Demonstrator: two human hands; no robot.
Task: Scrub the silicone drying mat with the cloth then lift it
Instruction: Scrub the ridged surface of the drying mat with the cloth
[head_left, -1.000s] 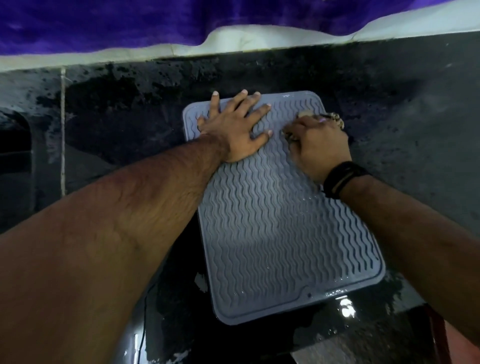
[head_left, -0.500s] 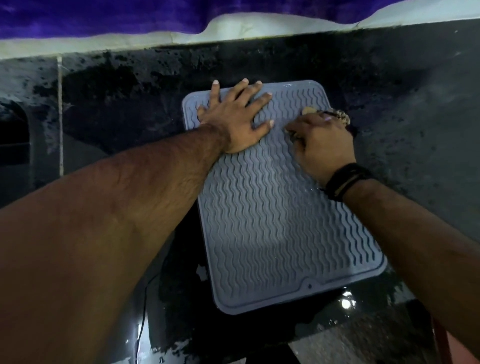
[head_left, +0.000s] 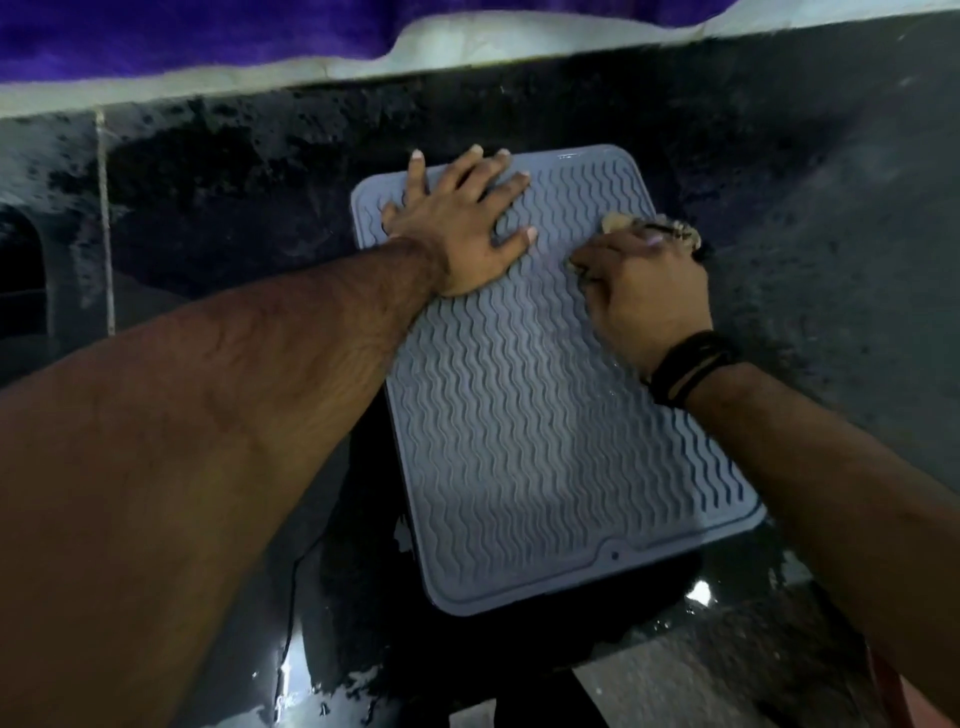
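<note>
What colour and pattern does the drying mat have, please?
Grey-blue drying mat with raised wavy ridges; head view.

The silicone drying mat (head_left: 524, 441) is grey-blue, ribbed all over with wavy zigzag lines. It lies on a wet, mottled black tabletop (head_left: 810, 218). Beyond the mat's far edge hangs violet fabric (head_left: 182, 31) over a white strip (head_left: 467, 52).

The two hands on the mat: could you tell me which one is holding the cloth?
The right hand, wearing the dark wristband, clutches the cloth; the left hand lies flat with fingers spread.
</note>
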